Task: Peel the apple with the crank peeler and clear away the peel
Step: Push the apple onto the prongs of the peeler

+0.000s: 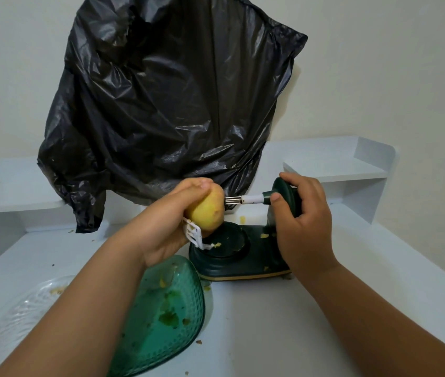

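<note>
A yellow apple (207,210) with its skin on is gripped in my left hand (169,227), held at the tips of the peeler's metal prongs (232,200). The dark green crank peeler (243,257) stands on the white table. My right hand (303,221) grips its upright green head (286,195), thumb by the white shaft. The white blade arm (192,234) sticks up just under the apple, against my left palm. Bits of peel lie on the peeler's base.
A green glass bowl (161,317) smeared with peel scraps sits in front of the peeler, under my left forearm. A clear glass plate (25,308) lies at the left. A black rubbish bag (161,104) hangs behind. White shelves (335,164) flank the table.
</note>
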Demonstrator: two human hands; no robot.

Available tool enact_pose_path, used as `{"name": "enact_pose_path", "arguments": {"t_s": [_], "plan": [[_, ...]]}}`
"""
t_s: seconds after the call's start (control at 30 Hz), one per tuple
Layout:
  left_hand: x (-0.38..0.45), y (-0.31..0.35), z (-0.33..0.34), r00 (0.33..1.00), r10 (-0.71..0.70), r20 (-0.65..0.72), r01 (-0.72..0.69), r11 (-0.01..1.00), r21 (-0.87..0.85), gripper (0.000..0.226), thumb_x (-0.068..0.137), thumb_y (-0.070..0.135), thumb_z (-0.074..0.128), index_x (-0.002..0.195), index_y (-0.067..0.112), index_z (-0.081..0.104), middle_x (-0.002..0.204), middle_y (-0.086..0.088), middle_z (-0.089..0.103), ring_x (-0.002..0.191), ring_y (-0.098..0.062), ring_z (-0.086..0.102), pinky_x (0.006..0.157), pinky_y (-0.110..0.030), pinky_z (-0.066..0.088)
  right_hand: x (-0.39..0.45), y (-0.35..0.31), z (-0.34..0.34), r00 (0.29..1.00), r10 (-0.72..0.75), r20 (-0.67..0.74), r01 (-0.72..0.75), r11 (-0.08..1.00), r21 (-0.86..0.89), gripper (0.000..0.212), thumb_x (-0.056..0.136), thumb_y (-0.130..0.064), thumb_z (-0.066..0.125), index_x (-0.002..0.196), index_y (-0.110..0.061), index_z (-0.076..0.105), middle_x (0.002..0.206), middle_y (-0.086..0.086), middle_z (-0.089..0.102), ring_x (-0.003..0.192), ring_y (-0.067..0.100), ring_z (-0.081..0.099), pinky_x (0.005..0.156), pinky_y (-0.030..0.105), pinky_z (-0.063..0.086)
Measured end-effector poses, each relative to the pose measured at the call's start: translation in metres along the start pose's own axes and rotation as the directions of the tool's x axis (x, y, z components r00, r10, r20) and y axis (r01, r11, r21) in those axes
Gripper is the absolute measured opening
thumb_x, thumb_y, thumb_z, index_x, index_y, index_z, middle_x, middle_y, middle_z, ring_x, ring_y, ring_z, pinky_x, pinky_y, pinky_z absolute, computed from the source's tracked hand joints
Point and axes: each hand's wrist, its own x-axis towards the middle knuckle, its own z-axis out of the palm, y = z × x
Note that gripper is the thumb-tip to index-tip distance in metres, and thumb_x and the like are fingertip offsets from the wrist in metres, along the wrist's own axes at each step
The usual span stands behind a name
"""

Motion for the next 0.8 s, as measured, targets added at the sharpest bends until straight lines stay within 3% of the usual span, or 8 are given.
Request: {"name": "enact_pose_path", "arguments": {"t_s": [0.07,0.3,0.57,0.8], "plan": [[-0.002,-0.004,-0.004,0.998,0.014,0.061,-0.015,1.000,0.012,0.045,0.073,0.018,0.070,0.116,0.021,0.060,0.112,-0.013,0.063,0.096,-0.028,0.065,0.066,-0.031,0.055,0.000,-0.001,0.000,1.000,0.000,0.000,0.000,1.000,0.000,0.030,0.084,-0.015,0.058,0.114,-0.013,0.061,0.106,0.000,0.055,0.094,-0.013,0.050,0.078,0.000,0.034],[-0.001,-0.013,-0.009,0.982,0.190,-0.017,-0.189,0.980,0.060,0.062,0.060,0.011,0.081,0.118,0.013,0.060,0.111,-0.011,0.067,0.099,-0.026,0.067,0.076,-0.030,0.054,0.001,0.000,-0.002,1.000,0.005,0.014,-0.005,1.000,0.001,0.032,0.082,-0.015,0.058,0.113,-0.015,0.063,0.103,-0.001,0.057,0.093,-0.011,0.051,0.076,0.001,0.036],[0.003,-0.016,-0.011,0.957,0.277,-0.085,-0.274,0.961,0.047,0.065,0.062,0.011,0.076,0.124,0.015,0.058,0.112,-0.003,0.068,0.098,-0.017,0.068,0.075,-0.023,0.052,0.001,0.000,-0.002,1.000,0.009,0.009,-0.009,1.000,0.009,0.032,0.081,-0.014,0.059,0.113,-0.015,0.063,0.103,-0.003,0.057,0.094,-0.011,0.051,0.077,0.001,0.037],[0.004,-0.021,-0.010,0.940,0.328,-0.097,-0.319,0.943,0.097,0.053,0.065,0.014,0.075,0.117,0.012,0.062,0.112,-0.010,0.068,0.099,-0.024,0.067,0.083,-0.033,0.053,0.001,0.000,-0.001,1.000,0.001,-0.002,-0.001,1.000,0.016,0.031,0.081,-0.011,0.059,0.112,-0.015,0.063,0.101,-0.002,0.057,0.092,-0.010,0.052,0.075,0.001,0.037]]}}
